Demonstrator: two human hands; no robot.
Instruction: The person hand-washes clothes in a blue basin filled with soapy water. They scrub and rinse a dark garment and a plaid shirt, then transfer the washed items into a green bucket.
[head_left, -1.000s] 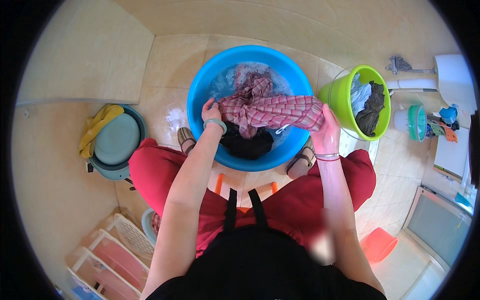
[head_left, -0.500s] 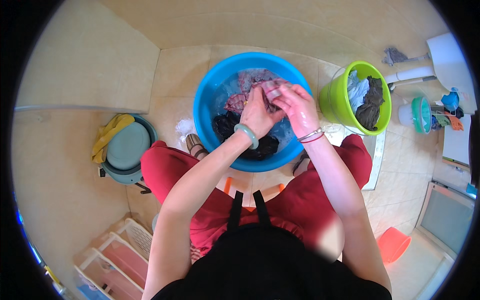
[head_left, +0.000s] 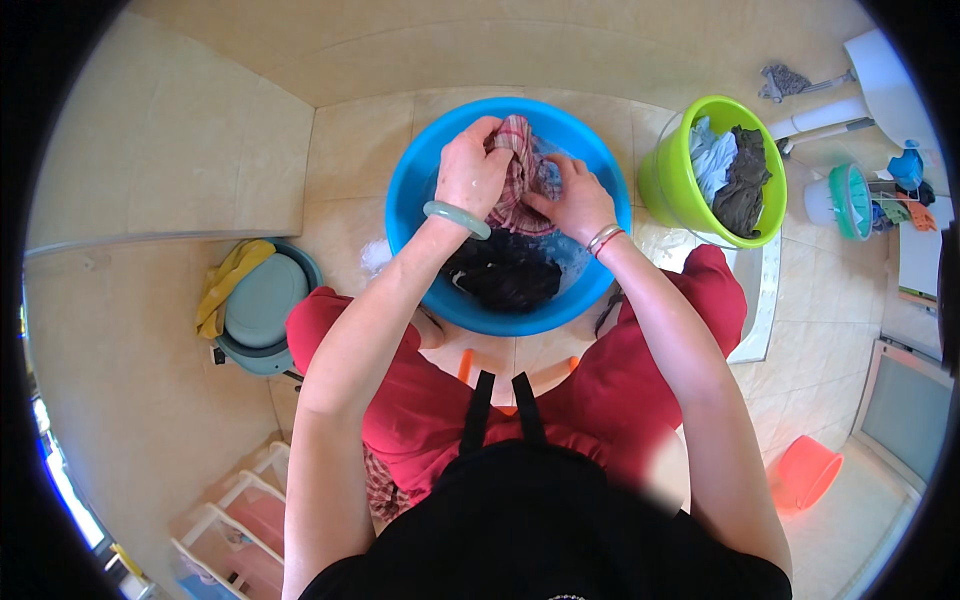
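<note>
In front of me a round blue basin (head_left: 405, 190) holds soapy water and wet clothes. Over the water I hold up a red-and-white plaid cloth garment (head_left: 515, 175), bunched between both hands. My left hand (head_left: 472, 170), with a pale green bangle at the wrist, is closed on its upper left part. My right hand (head_left: 578, 203) grips its lower right side, thumb against the fabric. Below the plaid cloth, a soaked black garment (head_left: 510, 285) lies in the near part of the basin. The left fingertips are partly hidden by the fabric.
A lime green bucket (head_left: 660, 190) with light blue and dark clothes stands right of the basin. To the left are stacked grey-green basins (head_left: 265, 300) with a yellow cloth (head_left: 230, 285). An orange bucket (head_left: 808, 474) and a white rack (head_left: 235, 530) sit nearer me.
My hands have moved apart, the left one up and left. The plaid cloth, earlier bunched under both hands, is now lifted and partly spread between them.
</note>
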